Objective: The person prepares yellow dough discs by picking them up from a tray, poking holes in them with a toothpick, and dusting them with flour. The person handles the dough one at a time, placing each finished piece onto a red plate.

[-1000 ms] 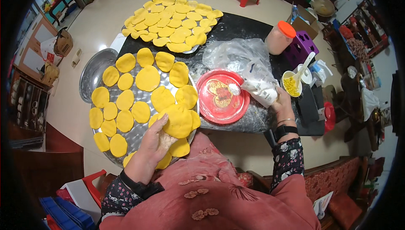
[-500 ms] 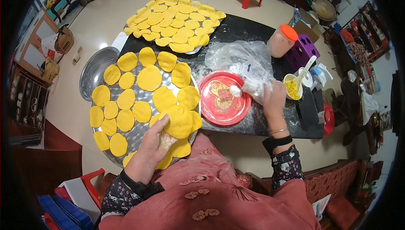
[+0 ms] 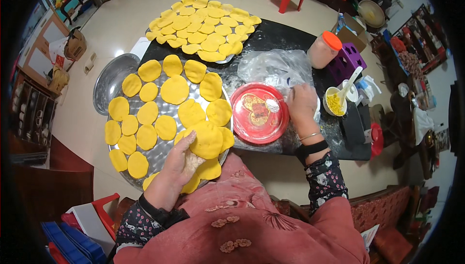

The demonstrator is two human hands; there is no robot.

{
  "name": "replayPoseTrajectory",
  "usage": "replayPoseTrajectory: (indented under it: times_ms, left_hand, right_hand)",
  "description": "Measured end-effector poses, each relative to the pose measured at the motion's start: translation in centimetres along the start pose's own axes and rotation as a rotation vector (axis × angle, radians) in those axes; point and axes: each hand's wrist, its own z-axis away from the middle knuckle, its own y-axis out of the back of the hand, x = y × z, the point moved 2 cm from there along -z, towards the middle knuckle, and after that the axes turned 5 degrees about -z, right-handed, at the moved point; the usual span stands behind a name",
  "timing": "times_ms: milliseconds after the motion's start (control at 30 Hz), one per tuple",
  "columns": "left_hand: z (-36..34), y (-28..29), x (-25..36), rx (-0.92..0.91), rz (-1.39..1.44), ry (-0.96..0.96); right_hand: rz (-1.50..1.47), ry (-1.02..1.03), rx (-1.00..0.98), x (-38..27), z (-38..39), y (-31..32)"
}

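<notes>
The left grip is pinching a flat, round, yellow dough disc; light pressure should be preventing tearing. The right grip is covering part of a clear plastic bag, finger closure hidden; a round red plate is lying just left.

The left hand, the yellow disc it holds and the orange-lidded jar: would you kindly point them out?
Left hand (image 3: 179, 162), head view: its middle.
Yellow disc (image 3: 206, 140), head view: flat face.
Orange-lidded jar (image 3: 320, 54), head view: side wall.
</notes>
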Motion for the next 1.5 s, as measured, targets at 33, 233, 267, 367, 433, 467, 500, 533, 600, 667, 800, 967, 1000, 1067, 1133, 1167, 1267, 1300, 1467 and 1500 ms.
replayPoseTrajectory:
  times_ms: [33, 233, 267, 367, 433, 467, 500, 533, 600, 667, 800, 967, 1000, 1067, 1133, 1167, 1267, 1300, 1467, 1500]
  left_hand:
    - [0.0, 0.0, 0.0, -0.002, 0.008, -0.001]
    - [-0.2, -0.5, -0.1, -0.002, 0.027, 0.013]
    - [-0.2, -0.4, -0.1, -0.001, 0.032, 0.011]
    - [0.0, -0.7, 0.0, -0.007, 0.029, 0.005]
    - [-0.1, -0.6, 0.0, -0.002, 0.022, 0.013]
    - [-0.1, -0.4, 0.0, 0.001, 0.018, 0.017]
    - [-0.1, -0.4, 0.0, -0.003, 0.016, 0.013]
    - [0.0, -0.2, -0.1, -0.006, 0.015, 0.01]
    - [0.1, -0.3, 0.1, -0.016, 0.007, 0.001]
    - [0.3, -0.5, 0.3, -0.028, -0.006, -0.008]
    - [0.3, -0.5, 0.2, -0.003, 0.003, -0.01]
    - [0.3, -0.1, -0.1, 0.005, 0.01, -0.012]
    - [0.2, -0.2, -0.1, 0.003, 0.014, -0.009]
    - [0.1, -0.3, -0.2, -0.003, 0.02, -0.006]
    - [0.1, -0.4, -0.1, -0.005, 0.015, -0.007]
    - [0.1, -0.4, -0.1, -0.007, 0.013, -0.007]
    - [0.2, -0.1, -0.1, -0.012, -0.03, -0.01]
    - [0.3, 0.0, 0.0, -0.009, -0.027, -0.012]
    - [0.4, -0.3, 0.6, -0.039, -0.06, -0.011]
    - [0.3, -0.4, 0.7, -0.04, -0.074, -0.008]
  right_hand:
    - [-0.029, -0.019, 0.022, 0.3, -0.1, 0.6]
    - [-0.403, -0.193, 0.133, 5.1, -0.5, 2.4]
    - [-0.465, -0.221, 0.154, 6.0, -0.6, 2.7]
    - [-0.649, -0.31, 0.215, 8.5, -0.7, 3.4]
    - [-0.952, -0.481, 0.223, 9.5, -0.6, 3.4]
    - [-1.103, -0.567, 0.226, 9.8, -0.7, 3.4]
    - [-1.153, -0.601, 0.225, 9.1, -0.8, 3.6]
    - [-1.17, -0.62, 0.277, 9.5, -0.8, 3.2]
    - [-1.204, -0.652, 0.373, 10.5, -0.8, 1.8]
    - [-1.168, -0.643, 0.372, 10.8, -0.7, 1.0]
    - [-0.936, -0.57, 0.31, 11.7, -0.2, -0.4]
    - [-0.355, -0.059, 0.459, 3.5, 1.8, 2.6]
    - [-0.332, 0.102, 0.393, 1.6, 2.9, 2.7]
    - [-0.359, 0.144, 0.026, -0.4, 5.6, -0.5]
    - [-0.323, 0.117, -0.114, -2.0, 6.8, -2.3]
    - [-0.304, 0.103, -0.184, -2.6, 7.0, -2.8]
    - [-0.329, -0.016, -0.572, -4.3, 6.2, -3.0]
    - [-0.327, 0.076, -0.593, -5.3, 6.7, -3.0]
    - [-0.252, 0.179, -0.566, -6.0, 8.8, -2.7]
    - [-0.335, 0.112, -0.561, -5.9, 8.6, -2.3]
